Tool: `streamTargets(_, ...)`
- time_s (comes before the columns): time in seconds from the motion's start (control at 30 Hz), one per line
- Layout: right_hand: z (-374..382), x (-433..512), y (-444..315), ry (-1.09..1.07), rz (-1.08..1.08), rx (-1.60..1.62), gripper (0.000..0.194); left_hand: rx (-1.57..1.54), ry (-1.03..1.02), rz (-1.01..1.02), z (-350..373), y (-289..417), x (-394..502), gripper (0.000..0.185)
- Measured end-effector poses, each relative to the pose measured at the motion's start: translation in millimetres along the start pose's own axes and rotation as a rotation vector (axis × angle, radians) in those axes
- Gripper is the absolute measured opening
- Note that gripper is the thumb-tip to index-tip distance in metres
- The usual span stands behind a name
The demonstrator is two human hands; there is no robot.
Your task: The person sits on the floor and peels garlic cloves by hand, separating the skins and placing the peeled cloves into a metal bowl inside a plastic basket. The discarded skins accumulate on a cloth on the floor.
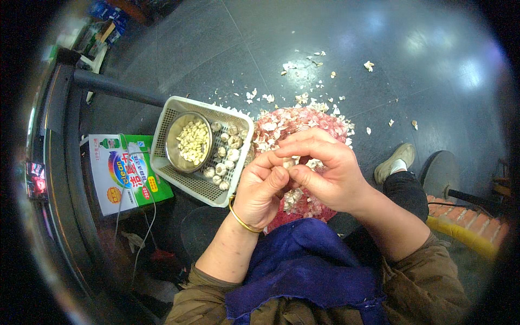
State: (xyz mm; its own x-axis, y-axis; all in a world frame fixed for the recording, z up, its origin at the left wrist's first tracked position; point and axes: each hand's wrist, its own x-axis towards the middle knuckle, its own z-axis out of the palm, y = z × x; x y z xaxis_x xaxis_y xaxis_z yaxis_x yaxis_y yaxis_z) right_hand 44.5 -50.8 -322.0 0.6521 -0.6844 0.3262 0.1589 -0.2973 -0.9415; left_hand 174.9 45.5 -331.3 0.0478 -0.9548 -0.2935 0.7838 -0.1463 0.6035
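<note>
My left hand and my right hand meet over my lap, thumbs and fingertips pinching a small pale garlic clove between them. Fingers partly cover the clove. Below them lies a red mesh bag strewn with papery garlic skins. To the left, a white perforated plastic basket holds several whole garlic bulbs. Inside it, a round steel bowl contains many peeled cloves.
Loose garlic skins are scattered over the dark tiled floor. A printed cardboard box stands left of the basket, with a thin cable over it. A dark metal frame bar runs behind the basket. My shoe rests at right.
</note>
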Motion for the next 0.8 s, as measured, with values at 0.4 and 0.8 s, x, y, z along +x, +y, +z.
streamTargets(0.4, -3.9, -4.9, -4.4, 0.05, -0.149, -0.225, 0.014, -0.193, -0.001, -0.071, 1.3, -11.8, 0.2, 0.02)
streamTargets(0.8, 2.9, -7.4, -6.5, 0.064, -0.204, -0.382, 0.009, -0.237, -0.039, -0.081, 2.8, -18.5, 3.6, 0.024)
